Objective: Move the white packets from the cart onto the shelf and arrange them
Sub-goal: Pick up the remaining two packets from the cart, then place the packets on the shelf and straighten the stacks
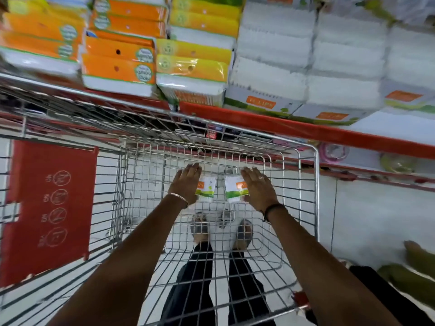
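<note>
deep in the wire cart (308, 208), our left hand (187, 182) and right hand (257, 188) each grip one white packet (207, 188), side by side

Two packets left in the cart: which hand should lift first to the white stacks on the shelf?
Probably right. The right hand lies on its white packet, on the side nearer the white stacks. The left hand is equally placed on its own packet.

Bare forearms, a metal bangle (180, 198) (left wrist), dark band (273, 208), black trousers (197, 290).
</note>
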### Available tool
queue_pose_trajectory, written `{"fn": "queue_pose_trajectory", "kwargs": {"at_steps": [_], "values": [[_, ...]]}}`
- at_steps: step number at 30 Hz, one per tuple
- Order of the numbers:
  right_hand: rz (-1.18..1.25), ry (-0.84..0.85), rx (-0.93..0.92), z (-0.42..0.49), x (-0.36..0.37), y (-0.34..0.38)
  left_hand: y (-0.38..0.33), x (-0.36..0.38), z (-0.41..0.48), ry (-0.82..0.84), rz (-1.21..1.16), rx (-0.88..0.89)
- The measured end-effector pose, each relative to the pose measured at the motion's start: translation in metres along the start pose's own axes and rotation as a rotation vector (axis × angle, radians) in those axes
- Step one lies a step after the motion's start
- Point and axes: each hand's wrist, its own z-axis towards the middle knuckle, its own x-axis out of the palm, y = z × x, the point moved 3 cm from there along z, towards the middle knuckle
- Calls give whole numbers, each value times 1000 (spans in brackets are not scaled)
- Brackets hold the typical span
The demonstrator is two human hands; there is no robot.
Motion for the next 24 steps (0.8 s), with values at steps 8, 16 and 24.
{"fn": "queue_pose_trajectory", "kwargs": {"at_steps": [8, 16, 24], "values": [[-98, -52, 14, 15, 3, 2, 3, 1, 15, 54, -76, 17], [-43, -35, 3, -12, -3, 11, -4, -22, -23, 91, -163, 18], [81, -136, -48, -66, -56, 30, -30, -69, -80, -104, -154, -87]]}}
